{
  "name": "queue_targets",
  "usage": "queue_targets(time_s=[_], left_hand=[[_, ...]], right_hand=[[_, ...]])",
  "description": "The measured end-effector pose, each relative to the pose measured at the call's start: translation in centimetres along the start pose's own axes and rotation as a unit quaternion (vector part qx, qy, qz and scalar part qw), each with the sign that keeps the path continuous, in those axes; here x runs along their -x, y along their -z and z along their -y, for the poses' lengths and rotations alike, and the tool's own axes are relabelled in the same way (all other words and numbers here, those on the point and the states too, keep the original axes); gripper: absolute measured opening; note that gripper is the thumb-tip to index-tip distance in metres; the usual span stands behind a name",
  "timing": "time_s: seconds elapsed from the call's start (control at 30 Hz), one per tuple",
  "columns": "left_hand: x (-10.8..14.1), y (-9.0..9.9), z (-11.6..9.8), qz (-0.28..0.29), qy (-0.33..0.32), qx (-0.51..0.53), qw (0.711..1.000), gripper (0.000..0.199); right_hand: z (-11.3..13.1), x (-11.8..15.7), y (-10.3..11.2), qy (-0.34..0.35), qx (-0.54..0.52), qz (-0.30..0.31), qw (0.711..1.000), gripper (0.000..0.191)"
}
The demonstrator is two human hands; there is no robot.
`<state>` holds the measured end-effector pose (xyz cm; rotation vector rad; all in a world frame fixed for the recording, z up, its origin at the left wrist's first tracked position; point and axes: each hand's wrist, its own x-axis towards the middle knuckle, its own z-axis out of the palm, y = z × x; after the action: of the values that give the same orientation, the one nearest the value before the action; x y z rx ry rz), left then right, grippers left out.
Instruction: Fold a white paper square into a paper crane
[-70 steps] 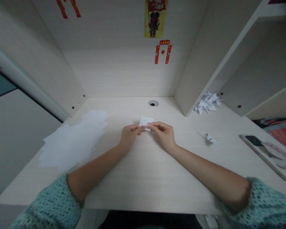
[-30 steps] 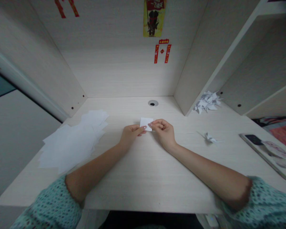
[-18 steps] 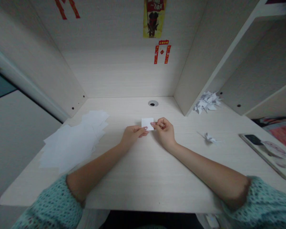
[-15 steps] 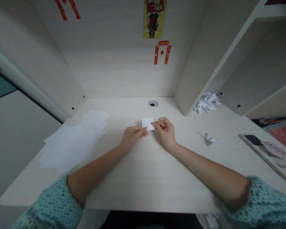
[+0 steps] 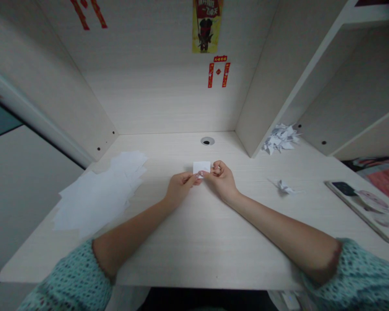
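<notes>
Between my hands, above the middle of the desk, is a small folded square of white paper (image 5: 201, 166). My left hand (image 5: 180, 186) pinches its lower left edge, thumb on top and fingers beneath. My right hand (image 5: 224, 181) grips the lower right part, its thumb lying across the front near the left thumb tip and its other fingers curled at the right side. The fingers under the paper are partly hidden. Off to the right lies a folded paper crane (image 5: 285, 188), apart from both hands.
Loose white paper sheets (image 5: 99, 194) spread over the left of the desk (image 5: 194, 242). A pile of folded paper pieces (image 5: 281, 138) sits behind the upright divider (image 5: 262, 99). At the right lies a phone (image 5: 365, 207) in a printed case. A cable hole (image 5: 208, 141) is near the back wall.
My right thumb has slid left along the paper's lower edge, from its right side to beside the left thumb. My left hand has kept its hold.
</notes>
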<state>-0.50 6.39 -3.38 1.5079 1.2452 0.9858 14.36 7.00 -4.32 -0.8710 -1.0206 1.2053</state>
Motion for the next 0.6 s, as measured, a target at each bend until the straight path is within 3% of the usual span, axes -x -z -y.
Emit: queue_targets(time_s=[0.37,0.6], left_hand=[[-0.28,-0.03,0.11,0.007,0.011,0.015,1.0,0.03],[-0.5,0.36,0.31,0.049,-0.011,0.0,0.999,0.032]], right_hand=[[-0.14,-0.02,0.29,0.02,0.031,-0.015,0.999,0.032],[-0.14,0.02,0.4,0.124,0.14,-0.029,0.982,0.023]])
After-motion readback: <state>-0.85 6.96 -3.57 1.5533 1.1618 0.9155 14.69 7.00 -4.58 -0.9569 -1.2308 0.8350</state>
